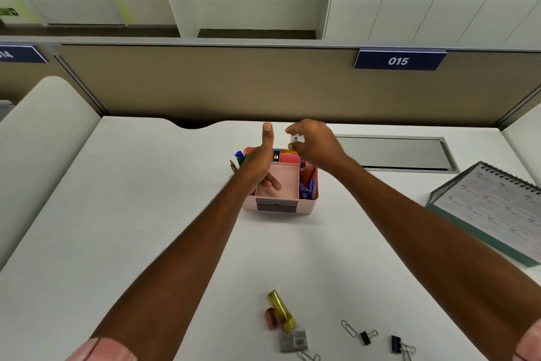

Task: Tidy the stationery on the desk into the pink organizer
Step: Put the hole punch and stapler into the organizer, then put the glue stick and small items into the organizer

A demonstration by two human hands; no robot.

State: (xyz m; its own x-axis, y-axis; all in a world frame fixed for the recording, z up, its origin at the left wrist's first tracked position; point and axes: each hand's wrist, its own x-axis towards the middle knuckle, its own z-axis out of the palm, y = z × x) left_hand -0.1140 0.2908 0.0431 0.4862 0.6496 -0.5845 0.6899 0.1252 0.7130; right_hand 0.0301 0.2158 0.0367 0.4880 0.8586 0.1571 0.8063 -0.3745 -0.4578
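The pink organizer (307, 208) stands mid-desk with pens, pencils and purple items in its compartments. My left hand (260, 161) grips its left wall, thumb raised, fingers inside the front tray. My right hand (313, 141) hovers above the organizer's back compartments, fingertips pinched on a small silvery object (294, 139) that I cannot identify. Near the desk's front edge lie a yellow tube (281, 310), a red sharpener (272, 318), a grey box of staples (293, 340), paper clips (349, 328) and two black binder clips (367, 336), (398, 344).
A spiral-bound calendar (491, 208) lies at the right edge. A metal cable hatch (395, 153) sits behind the organizer to the right. A beige partition with a "015" label (398, 60) closes off the back of the white desk (146, 199).
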